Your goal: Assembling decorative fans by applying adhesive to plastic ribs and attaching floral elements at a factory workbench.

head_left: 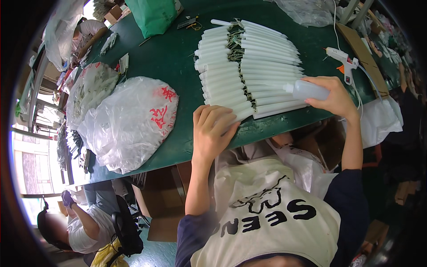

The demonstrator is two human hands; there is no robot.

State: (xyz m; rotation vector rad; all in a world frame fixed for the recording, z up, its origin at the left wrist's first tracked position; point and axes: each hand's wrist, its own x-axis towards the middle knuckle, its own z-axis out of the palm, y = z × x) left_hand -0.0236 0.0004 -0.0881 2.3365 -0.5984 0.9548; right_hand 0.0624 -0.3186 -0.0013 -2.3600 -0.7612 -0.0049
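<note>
Two rows of white candle-shaped tubes (pixel 271 66) lie side by side on the green table (pixel 187 147), and thin wires (pixel 235 42) run along the gap between the rows. My right hand (pixel 333 95) is closed around a translucent white squeeze bottle (pixel 309 90). The bottle lies tilted over the right row, its nozzle pointing left toward the gap. At the near end of the left row, my left hand (pixel 211 129) has its fingers curled over the nearest white tube (pixel 242 113), thumb on the near side. Part of that tube is hidden under the fingers.
Large clear plastic bags (pixel 129 120) lie to the left, with a green bag (pixel 153 15) beyond. A white glue gun (pixel 344 62) with trailing cords stands at the right, near a cardboard strip (pixel 362 53). Another person (pixel 89 224) sits at the lower left.
</note>
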